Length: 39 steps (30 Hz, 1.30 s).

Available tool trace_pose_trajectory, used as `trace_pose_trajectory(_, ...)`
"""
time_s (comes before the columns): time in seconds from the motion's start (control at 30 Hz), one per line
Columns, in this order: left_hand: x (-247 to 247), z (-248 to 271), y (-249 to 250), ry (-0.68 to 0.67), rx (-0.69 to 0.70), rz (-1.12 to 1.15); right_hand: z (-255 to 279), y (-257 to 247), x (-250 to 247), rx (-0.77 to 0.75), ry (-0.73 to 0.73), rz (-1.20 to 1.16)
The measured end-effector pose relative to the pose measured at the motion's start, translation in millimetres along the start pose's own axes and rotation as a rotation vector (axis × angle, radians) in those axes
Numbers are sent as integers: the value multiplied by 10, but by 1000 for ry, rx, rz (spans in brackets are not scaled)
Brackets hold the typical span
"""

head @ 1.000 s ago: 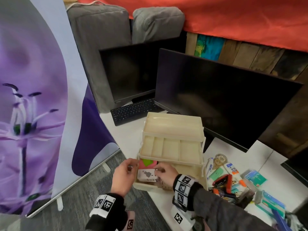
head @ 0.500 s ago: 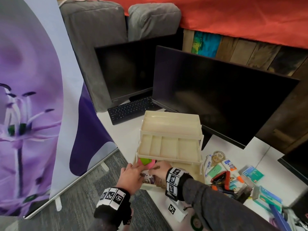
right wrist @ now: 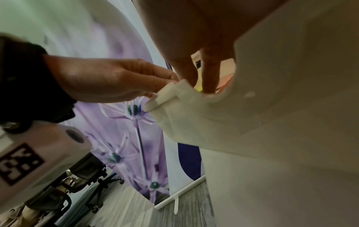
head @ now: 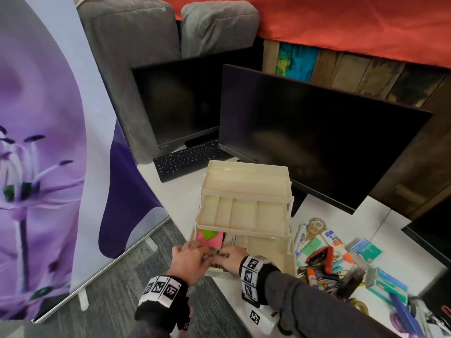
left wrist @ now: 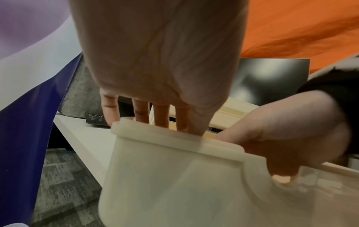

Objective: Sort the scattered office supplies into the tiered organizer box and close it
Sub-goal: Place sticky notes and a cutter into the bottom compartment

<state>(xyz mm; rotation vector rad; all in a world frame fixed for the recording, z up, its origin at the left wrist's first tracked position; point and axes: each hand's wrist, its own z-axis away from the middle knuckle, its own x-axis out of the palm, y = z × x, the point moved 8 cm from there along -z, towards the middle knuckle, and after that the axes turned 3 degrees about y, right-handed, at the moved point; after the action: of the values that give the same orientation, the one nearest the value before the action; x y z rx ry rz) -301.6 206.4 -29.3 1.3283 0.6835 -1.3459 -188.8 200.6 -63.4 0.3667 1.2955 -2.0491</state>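
Note:
The cream tiered organizer box [head: 244, 229] stands open on the white table, its upper trays stepped back. Pink sticky notes [head: 210, 240] with a green one [head: 208, 234] lie in its bottom left compartment. Both hands are at the box's front edge. My left hand [head: 189, 259] reaches over the front wall [left wrist: 174, 176], and its fingers [left wrist: 161, 118] run straight down into the bottom compartment. My right hand [head: 230, 258] straddles that wall beside it, thumb [left wrist: 281, 178] outside and fingers [right wrist: 208, 72] inside. The fingertips of both hands, and whatever is under them, are hidden.
Loose supplies lie in a heap right of the box: a glue bottle [head: 333, 242], a red stapler [head: 322, 256], a tape roll [head: 317, 224], teal boxes [head: 366, 250]. Two dark monitors [head: 317, 147] and a keyboard [head: 185, 158] stand behind. A purple banner [head: 48, 142] rises left of the table's edge.
The white card that both hands held over the box front has gone down out of sight into the bottom compartment. Both hands have lowered and closed in over the front wall.

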Motion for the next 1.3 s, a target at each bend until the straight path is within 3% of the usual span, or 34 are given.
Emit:
trace_pose_trajectory(0.2, 21, -66, 49, -26, 17, -129, 188, 18, -237, -75, 170, 141)
trace_pose_trajectory(0.47, 46, -6, 171, -24, 16, -222, 1069, 364, -698, -244, 405, -11)
trace_pose_trajectory(0.57, -114, 40, 486, 149, 42, -176, 1403, 745, -790, -201, 475, -56)
trace_pose_trajectory(0.63, -190, 95, 849, 306, 184, -49, 1579, 1079, -814, -131, 510, -71)
trace_pose_trajectory(0.7, -168, 178, 1254, 363, 321, 152, 1781, 1396, -844, -67, 551, -79)
trace_pose_trajectory(0.8, 91, 255, 1928, 213, 432, 367, 2114, 1875, -909, 37, 625, -89)
trace_pose_trajectory(0.93, 595, 310, 2680, -28, 561, 278, 2573, 2398, -975, 172, 688, -137)
trace_pose_trajectory(1.13, 968, 229, 3129, -51, 557, -1, 3193, 2942, -1101, 459, 797, -182)
trace_pose_trajectory(1.3, 1116, 213, 3351, -120, 553, 69, 3498, 3215, -1286, 573, 909, -188)
